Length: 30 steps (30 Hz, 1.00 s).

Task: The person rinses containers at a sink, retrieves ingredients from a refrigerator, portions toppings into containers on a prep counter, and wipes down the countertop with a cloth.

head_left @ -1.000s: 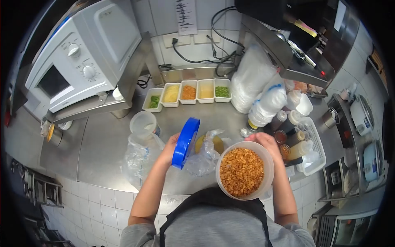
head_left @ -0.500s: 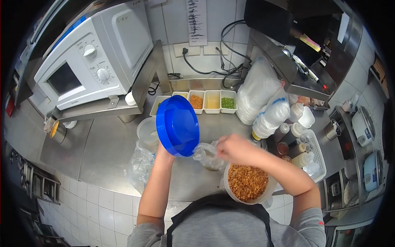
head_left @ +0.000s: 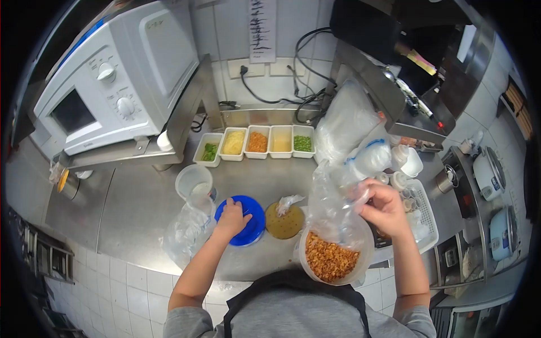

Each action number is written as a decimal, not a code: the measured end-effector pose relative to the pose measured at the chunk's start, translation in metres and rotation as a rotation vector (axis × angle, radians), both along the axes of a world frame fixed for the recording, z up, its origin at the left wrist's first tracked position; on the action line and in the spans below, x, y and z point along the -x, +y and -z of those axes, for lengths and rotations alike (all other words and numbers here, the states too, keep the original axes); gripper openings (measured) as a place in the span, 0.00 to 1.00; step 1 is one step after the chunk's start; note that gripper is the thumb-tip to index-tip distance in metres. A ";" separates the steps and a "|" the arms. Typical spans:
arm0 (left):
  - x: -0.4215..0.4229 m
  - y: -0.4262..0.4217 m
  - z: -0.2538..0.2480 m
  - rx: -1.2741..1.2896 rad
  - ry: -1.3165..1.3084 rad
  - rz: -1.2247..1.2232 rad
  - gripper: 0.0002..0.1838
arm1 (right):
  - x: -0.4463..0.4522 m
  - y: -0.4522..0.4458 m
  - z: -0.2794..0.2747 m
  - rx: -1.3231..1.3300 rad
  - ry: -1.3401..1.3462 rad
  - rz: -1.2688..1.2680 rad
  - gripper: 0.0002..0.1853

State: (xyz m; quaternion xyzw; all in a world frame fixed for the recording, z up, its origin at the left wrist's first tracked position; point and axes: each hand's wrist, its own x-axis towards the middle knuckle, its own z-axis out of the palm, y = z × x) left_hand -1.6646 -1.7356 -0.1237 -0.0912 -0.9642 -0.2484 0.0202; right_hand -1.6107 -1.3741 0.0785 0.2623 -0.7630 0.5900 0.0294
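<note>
Bag pinched above crumbs
Our right hand (head_left: 384, 207) pinches the clear bag (head_left: 329, 194); a high, light pinch should best clear the tub (head_left: 367, 258) of crumbs (head_left: 332, 262) just below. Our left hand (head_left: 231, 219) lies unclenched on the blue lid (head_left: 256, 224).

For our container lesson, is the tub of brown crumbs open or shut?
The tub is open: crumbs show inside, and the blue lid lies on the counter under the left hand.

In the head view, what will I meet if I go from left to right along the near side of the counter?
Crumpled plastic bag → blue lid → round yellowish item → tub of brown crumbs → white basket.
</note>
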 end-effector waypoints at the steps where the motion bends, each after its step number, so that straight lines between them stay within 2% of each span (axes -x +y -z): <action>1: 0.002 0.009 -0.017 -0.064 0.158 0.038 0.22 | -0.002 -0.002 -0.006 -0.110 0.146 -0.019 0.05; 2: 0.001 0.020 -0.041 -0.131 0.314 0.075 0.23 | -0.004 -0.006 -0.008 -0.144 0.190 -0.034 0.04; 4: -0.010 0.054 -0.138 -0.483 0.228 0.228 0.24 | -0.004 -0.012 -0.011 -0.211 0.304 -0.063 0.06; 6: -0.016 0.071 -0.201 -0.752 -0.086 0.373 0.20 | -0.003 -0.020 -0.017 -0.302 0.444 -0.069 0.07; 9: -0.003 0.082 -0.262 -0.607 -0.544 0.652 0.24 | -0.010 -0.032 -0.034 -0.458 0.665 -0.153 0.09; 12: -0.004 0.099 -0.287 -0.084 -0.735 0.714 0.28 | -0.016 -0.038 -0.044 -0.530 0.849 -0.221 0.11; 14: -0.009 0.103 -0.281 -0.013 -0.667 0.674 0.22 | -0.022 -0.035 -0.046 -0.584 0.913 -0.234 0.11; 16: -0.012 0.101 -0.276 0.081 -0.504 0.699 0.16 | -0.031 -0.025 -0.050 -0.650 0.855 -0.264 0.12; 17: -0.014 0.100 -0.272 0.036 -0.366 0.713 0.15 | -0.035 -0.022 -0.052 -0.681 0.827 -0.280 0.12; 20: -0.027 0.098 -0.259 -0.080 0.006 0.776 0.17 | -0.051 -0.029 -0.060 -0.708 0.562 -0.127 0.10; 22: -0.038 0.107 -0.260 -0.137 0.188 0.859 0.20 | -0.059 -0.038 -0.075 -0.445 0.293 -0.138 0.11; 23: -0.040 0.111 -0.262 -0.127 0.139 0.881 0.25 | -0.061 -0.041 -0.079 -0.314 0.161 -0.144 0.13; 26: -0.060 0.124 -0.261 -0.172 0.133 0.855 0.27 | -0.047 -0.041 -0.053 -0.382 0.016 0.027 0.17; 27: -0.069 0.128 -0.262 -0.177 0.193 0.913 0.30 | -0.041 -0.036 -0.047 -0.510 -0.184 0.077 0.17; 30: -0.092 0.154 -0.259 0.001 0.097 0.816 0.29 | -0.030 -0.035 0.008 0.207 -0.476 0.232 0.17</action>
